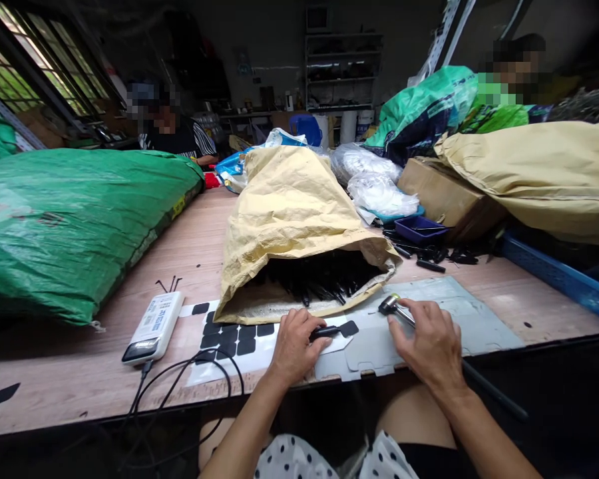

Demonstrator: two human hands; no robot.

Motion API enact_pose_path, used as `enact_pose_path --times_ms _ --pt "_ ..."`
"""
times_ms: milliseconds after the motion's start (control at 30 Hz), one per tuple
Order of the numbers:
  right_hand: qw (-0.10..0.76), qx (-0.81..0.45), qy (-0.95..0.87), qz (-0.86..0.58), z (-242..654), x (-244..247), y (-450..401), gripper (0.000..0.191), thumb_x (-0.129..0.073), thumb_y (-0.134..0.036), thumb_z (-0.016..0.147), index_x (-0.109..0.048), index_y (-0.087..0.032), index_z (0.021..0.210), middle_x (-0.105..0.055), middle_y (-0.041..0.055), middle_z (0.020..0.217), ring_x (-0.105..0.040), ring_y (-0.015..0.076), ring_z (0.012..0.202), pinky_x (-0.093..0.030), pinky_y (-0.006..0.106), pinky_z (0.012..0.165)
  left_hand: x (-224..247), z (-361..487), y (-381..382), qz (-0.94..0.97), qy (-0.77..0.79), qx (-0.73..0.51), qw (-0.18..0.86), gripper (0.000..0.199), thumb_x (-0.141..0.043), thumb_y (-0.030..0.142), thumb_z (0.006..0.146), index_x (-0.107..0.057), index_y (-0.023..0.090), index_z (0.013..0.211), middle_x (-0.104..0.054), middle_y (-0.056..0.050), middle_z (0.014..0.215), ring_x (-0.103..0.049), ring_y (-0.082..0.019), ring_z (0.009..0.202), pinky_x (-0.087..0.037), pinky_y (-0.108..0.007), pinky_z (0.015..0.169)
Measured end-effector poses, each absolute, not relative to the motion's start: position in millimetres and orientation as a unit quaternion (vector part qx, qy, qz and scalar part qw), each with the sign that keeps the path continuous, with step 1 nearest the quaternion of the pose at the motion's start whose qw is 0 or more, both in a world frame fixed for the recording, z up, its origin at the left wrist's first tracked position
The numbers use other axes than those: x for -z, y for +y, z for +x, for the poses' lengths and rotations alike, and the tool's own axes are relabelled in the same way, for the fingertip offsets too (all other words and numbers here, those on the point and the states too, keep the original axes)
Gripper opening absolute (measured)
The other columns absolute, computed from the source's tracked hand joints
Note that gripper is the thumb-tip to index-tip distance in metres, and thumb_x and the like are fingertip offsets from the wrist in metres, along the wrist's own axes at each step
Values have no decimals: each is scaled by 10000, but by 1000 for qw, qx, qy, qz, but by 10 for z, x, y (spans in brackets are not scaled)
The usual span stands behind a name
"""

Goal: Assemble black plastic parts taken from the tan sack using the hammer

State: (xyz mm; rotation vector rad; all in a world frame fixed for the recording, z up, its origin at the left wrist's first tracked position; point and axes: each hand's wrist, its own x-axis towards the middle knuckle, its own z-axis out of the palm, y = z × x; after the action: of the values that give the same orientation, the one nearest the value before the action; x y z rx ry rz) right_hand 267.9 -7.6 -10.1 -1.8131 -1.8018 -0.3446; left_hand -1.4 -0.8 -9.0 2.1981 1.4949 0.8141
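Observation:
My left hand (298, 342) is closed around a small black handle-like piece (324, 332) low over the table's front edge. A black rounded patch (349, 328) shows at the piece's right end; I cannot tell whether it is attached. My right hand (426, 339) grips a hammer (390, 305) with a shiny metal head and a yellowish face. Its dark handle runs back under my wrist and past the table edge. Beneath both hands lies a grey sheet (459, 319). Left of my left hand is a white sheet with several black rounded squares (237, 342).
A tan sack (289, 206) lies open toward me, with many black pieces (319, 279) inside. A white power bank (154, 326) with cables stands left, beside a green sack (80, 226). Rightward are loose black pieces (430, 266), a purple tray (419, 229) and a blue crate (559, 273). Two people sit beyond.

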Motion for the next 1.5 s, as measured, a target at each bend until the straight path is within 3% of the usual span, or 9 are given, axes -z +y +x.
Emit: enact_pose_path --times_ms 167,367,500,600,767,1033,1167,1367,1500 --pt "202 51 -690 -693 2997 225 -40 211 -483 -324 948 -631 -219 1056 -639 76 974 -604 250 870 -446 378 732 87 -26 -3 771 527 -300 196 170 -795 270 790 -726 245 943 -645 -28 891 -537 -241 929 -385 -391 836" --pt "319 6 -654 -686 2843 99 -210 197 -417 -324 958 -575 -229 1029 -674 93 990 -652 250 908 -495 359 750 64 -39 0 765 527 -295 223 138 -782 260 788 -719 241 910 -666 -22 876 -539 -238 922 -382 -391 844" --pt "342 -114 -675 -644 2443 -82 -410 245 -366 -360 1007 -578 -265 1087 -690 31 828 -667 204 708 -509 306 632 52 -37 8 758 534 -291 238 138 -782 255 781 -721 249 904 -690 -13 896 -538 -236 924 -374 -391 852" --pt "360 -134 -706 -595 2152 -120 -455 275 -377 -335 1018 -591 -260 1173 -721 62 983 -699 213 873 -548 312 738 49 -32 16 750 539 -289 251 125 -779 263 780 -730 260 895 -699 -12 904 -547 -244 948 -371 -393 857" --pt "363 -131 -751 -536 1858 -140 -429 277 -382 -253 1025 -602 -233 1192 -699 82 1052 -680 210 951 -543 336 859 38 -29 28 739 551 -283 263 128 -796 275 769 -734 264 881 -693 -2 898 -543 -239 954 -367 -388 854" --pt "298 -73 -778 -549 1730 -135 -476 283 -394 -194 1003 -618 -257 1165 -680 54 916 -665 201 777 -498 305 638 1 -22 10 742 550 -285 257 61 -779 267 780 -723 245 793 -660 0 847 -523 -216 909 -370 -366 819" --pt "333 -63 -752 -565 1800 -91 -468 280 -390 -236 1022 -593 -243 1214 -687 72 983 -675 221 864 -512 328 748 23 -16 12 732 554 -292 269 132 -798 242 750 -745 272 867 -681 6 881 -538 -228 955 -369 -383 864" --pt "326 -87 -743 -577 1873 -69 -462 290 -387 -252 1022 -625 -242 1187 -699 62 992 -680 211 875 -512 320 767 37 -12 10 735 554 -292 259 144 -783 216 738 -738 262 866 -689 -2 884 -544 -239 952 -374 -394 868" --pt "351 -28 -708 -612 2127 -105 -340 269 -445 -303 1010 -639 -235 1185 -706 63 1059 -670 215 970 -495 327 855 40 -18 -4 745 548 -292 243 173 -775 187 721 -715 247 871 -685 0 886 -536 -238 948 -374 -397 873"
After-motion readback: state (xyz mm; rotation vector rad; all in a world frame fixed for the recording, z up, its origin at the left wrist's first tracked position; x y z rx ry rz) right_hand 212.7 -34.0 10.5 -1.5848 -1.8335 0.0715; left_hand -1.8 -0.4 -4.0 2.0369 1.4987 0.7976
